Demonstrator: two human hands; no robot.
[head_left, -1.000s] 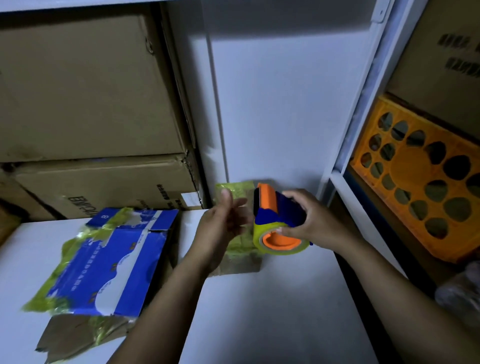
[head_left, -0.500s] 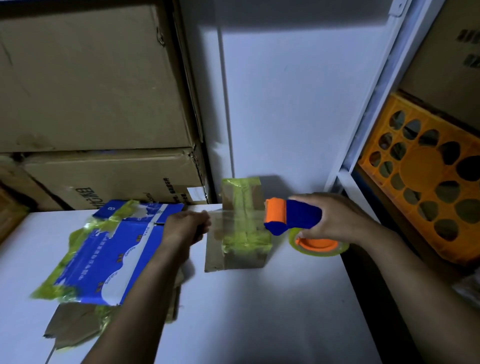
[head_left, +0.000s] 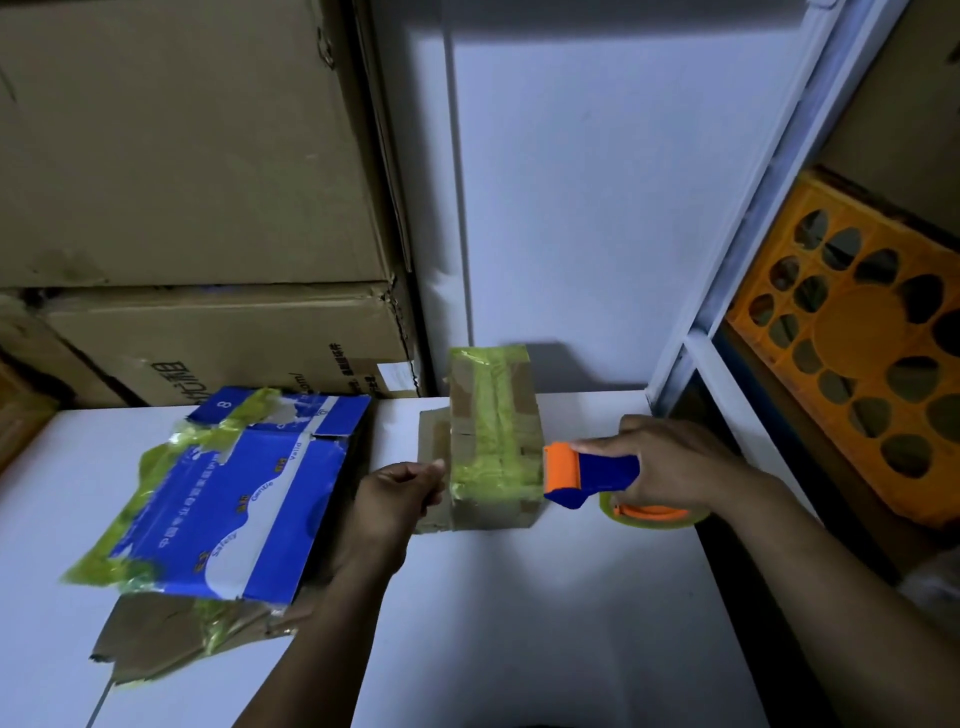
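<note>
A small brown cardboard box (head_left: 491, 441) wrapped in yellowish clear tape stands on the white table (head_left: 519, 623) near the back wall. My right hand (head_left: 670, 462) grips a blue and orange tape dispenser (head_left: 589, 475) with its roll of tape (head_left: 654, 514), just right of the box. The dispenser's orange head touches the box's right side. My left hand (head_left: 400, 496) pinches the free end of the tape at the box's left front edge. A stretch of clear tape runs across the box's front between the two hands.
A torn blue and white carton (head_left: 234, 499) with tape scraps lies flat at the left. Large cardboard boxes (head_left: 197, 208) are stacked behind it. At the right are a white shelf post (head_left: 753, 208) and an orange perforated crate (head_left: 857, 353).
My hands drew apart, stretching tape across the box. The dispenser went down to the right of the box and my left hand moved left, then came back against the box's left edge.
</note>
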